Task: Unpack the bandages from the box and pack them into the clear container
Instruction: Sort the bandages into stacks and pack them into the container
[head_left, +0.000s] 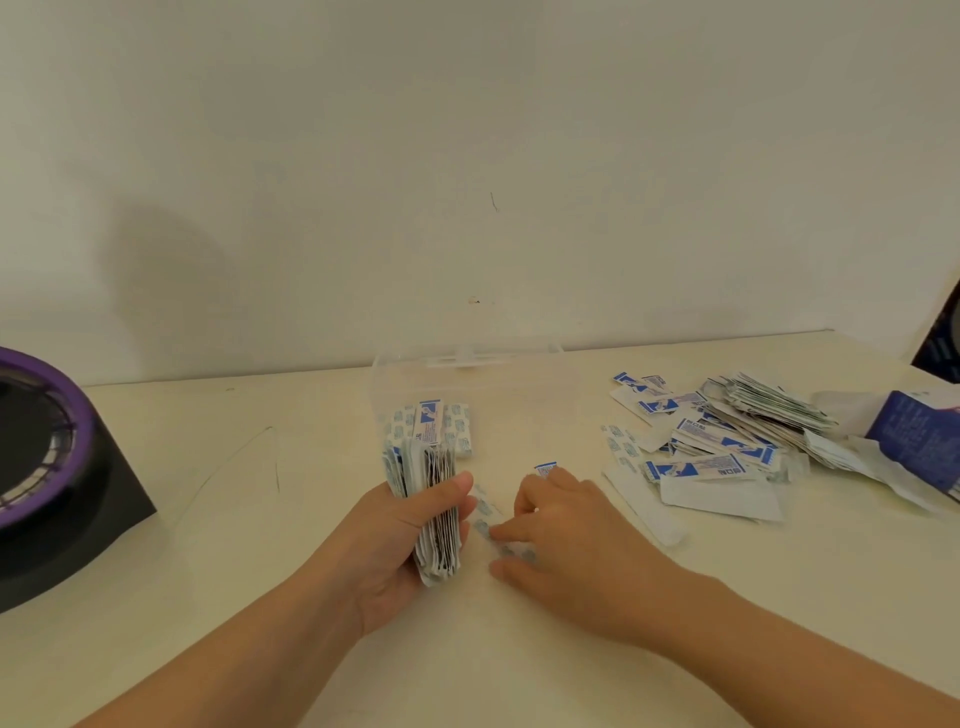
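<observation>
Maybe the fat stack of white-and-blue wrapped bandages (441, 540) could slip and spill, because the left hand (384, 551) squeezes so many at once, with fingers and thumb curled round them. The right hand (566, 535) has bent fingers touching a loose flat bandage (485, 508) on the cream tabletop (260, 519). I cannot tell if it pinches it. The see-through plastic container (467, 362) sits just behind the hands, with a few bandages inside.

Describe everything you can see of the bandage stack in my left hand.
The stack is a thick bundle of flat paper-wrapped bandages, white with blue print, standing on edge and slightly fanned. Dark gaps show between the wrappers. The left hand holds it in a grip, thumb across its right face.
</observation>
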